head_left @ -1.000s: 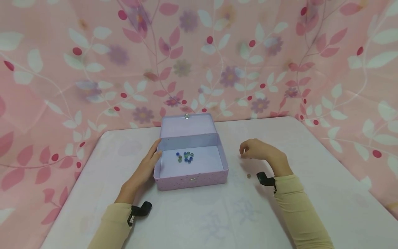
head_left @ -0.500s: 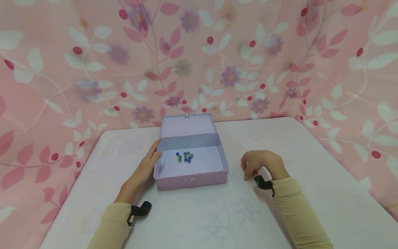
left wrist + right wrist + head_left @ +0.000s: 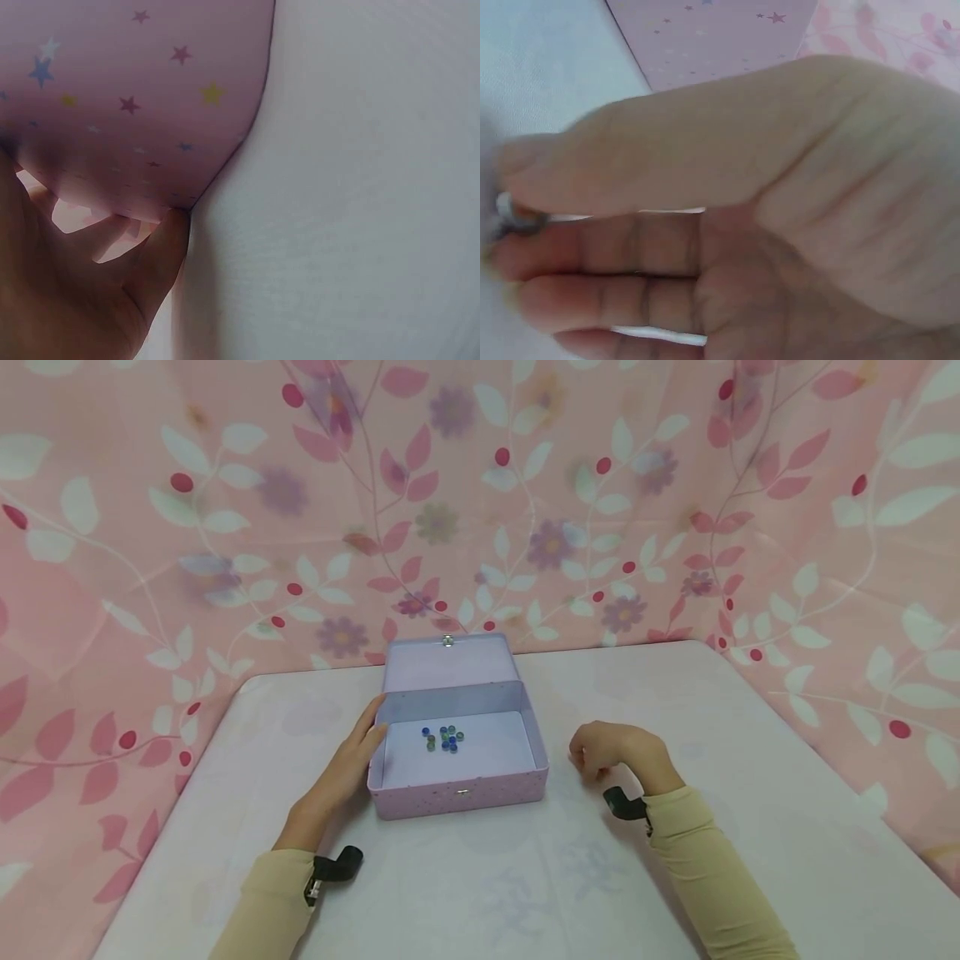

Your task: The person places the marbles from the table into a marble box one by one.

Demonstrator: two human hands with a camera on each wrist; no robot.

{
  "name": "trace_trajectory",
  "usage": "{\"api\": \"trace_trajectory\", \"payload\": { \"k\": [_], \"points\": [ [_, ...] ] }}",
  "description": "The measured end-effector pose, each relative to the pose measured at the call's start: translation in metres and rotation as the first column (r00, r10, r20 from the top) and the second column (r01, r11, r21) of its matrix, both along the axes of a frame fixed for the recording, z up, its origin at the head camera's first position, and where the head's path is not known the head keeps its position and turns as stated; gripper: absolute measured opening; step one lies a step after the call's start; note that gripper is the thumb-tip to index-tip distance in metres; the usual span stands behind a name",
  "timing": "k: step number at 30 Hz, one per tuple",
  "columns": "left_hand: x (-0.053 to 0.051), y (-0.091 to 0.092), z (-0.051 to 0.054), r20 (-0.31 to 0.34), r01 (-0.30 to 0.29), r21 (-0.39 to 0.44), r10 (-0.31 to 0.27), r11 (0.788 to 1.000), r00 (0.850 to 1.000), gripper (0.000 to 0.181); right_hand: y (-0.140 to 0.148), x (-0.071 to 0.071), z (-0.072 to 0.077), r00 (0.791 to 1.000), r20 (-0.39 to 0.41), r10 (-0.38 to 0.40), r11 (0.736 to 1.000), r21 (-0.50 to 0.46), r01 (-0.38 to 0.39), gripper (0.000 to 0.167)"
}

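A lilac tin box (image 3: 457, 797) patterned with stars stands on the table, its lid (image 3: 450, 664) tipped back. Inside lies a loose cluster of several blue and green glass marbles (image 3: 446, 739). My left hand (image 3: 337, 768) rests against the box's left wall; in the left wrist view its fingers (image 3: 161, 251) touch the starry side. To the right of the box, low over the tabletop, my right hand (image 3: 618, 750) pinches a small marble (image 3: 526, 217) between thumb and forefinger. Only part of that marble shows, blurred, in the right wrist view.
A white cloth with faint prints covers the table (image 3: 525, 885). Directly behind the table hangs a pink floral curtain (image 3: 480, 510). Dark wrist cameras stick out from both cuffs, near the box on the left and near the tabletop on the right.
My right hand has come down over the loose marble on the table, taken it between thumb and forefinger, and shifted slightly toward the box. My left hand stays at the box.
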State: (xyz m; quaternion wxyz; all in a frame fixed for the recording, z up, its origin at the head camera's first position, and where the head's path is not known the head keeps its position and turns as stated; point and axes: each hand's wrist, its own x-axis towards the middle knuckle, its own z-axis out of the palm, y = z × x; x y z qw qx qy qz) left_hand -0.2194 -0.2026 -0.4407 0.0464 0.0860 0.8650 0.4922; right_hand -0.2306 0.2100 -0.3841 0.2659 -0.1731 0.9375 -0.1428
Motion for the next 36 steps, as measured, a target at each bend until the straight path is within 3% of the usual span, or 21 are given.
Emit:
{"api": "trace_trajectory", "payload": {
  "k": [4, 9, 16, 25, 36],
  "points": [
    [0.0, 0.0, 0.0, 0.0, 0.006, 0.005, -0.006, 1.0, 1.0, 0.057, 0.0, -0.002, 0.002, 0.995, -0.096, 0.025, 0.999, -0.043, -0.029, 0.018],
    [0.0, -0.001, 0.001, -0.001, 0.009, 0.007, -0.009, 1.0, 1.0, 0.057, -0.001, -0.006, 0.004, 0.973, -0.224, 0.057, 0.996, -0.059, -0.072, 0.017],
    [0.0, 0.0, 0.0, -0.004, 0.007, 0.001, -0.007, 1.0, 1.0, 0.058, -0.001, -0.01, 0.005, 0.949, -0.309, 0.063, 0.985, -0.132, -0.108, 0.015],
    [0.0, 0.0, 0.0, -0.005, 0.003, 0.004, -0.003, 1.0, 1.0, 0.059, -0.009, -0.008, 0.017, 0.924, -0.382, 0.005, 0.97, -0.222, -0.097, 0.007],
    [0.0, 0.0, 0.0, -0.021, 0.002, 0.004, -0.002, 1.0, 1.0, 0.061, -0.021, -0.007, 0.021, 0.864, -0.501, -0.047, 0.944, -0.305, -0.125, 0.006]
  ]
}}
